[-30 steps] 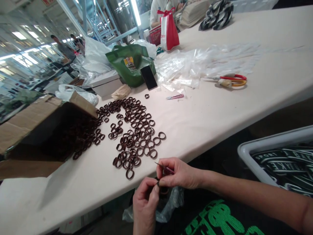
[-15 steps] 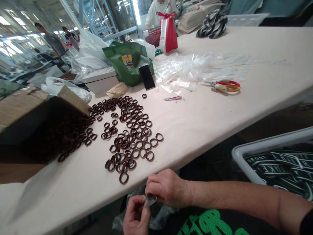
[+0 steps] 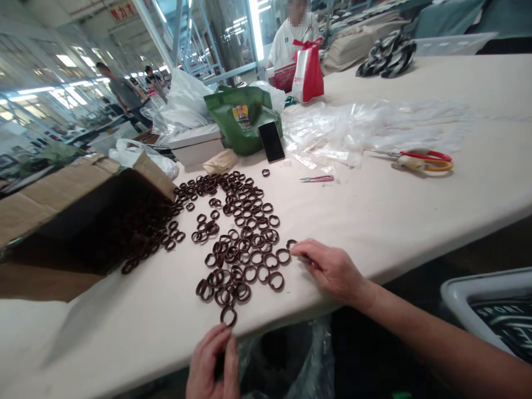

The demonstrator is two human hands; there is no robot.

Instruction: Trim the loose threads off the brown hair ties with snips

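Many small dark brown rings point(image 3: 249, 257) lie loose on the pale table. My left hand point(image 3: 214, 363) is at the table's near edge, thumb and fingers closed at the near rim of the closest brown ring point(image 3: 228, 317). To the right, my right hand point(image 3: 334, 271) rests low over the tabletop with its fingertips closed on the outermost brown ring point(image 3: 291, 244), partly covering it. A narrow dark thing shows under the right fingers; its kind is hidden.
A cardboard box point(image 3: 62, 199) on its side spills more rings at left. Behind stand a green pouch point(image 3: 245, 119) and a phone point(image 3: 271, 142). Pink-handled snips point(image 3: 318, 179), scissors point(image 3: 424, 160) and clear plastic bags point(image 3: 357, 124) lie beyond. A white bin point(image 3: 461, 299) stands lower right.
My hands were together below the table edge around a small pointed metal blade. They have parted and moved up to the rings, the right one farther onto the table. The view has shifted.
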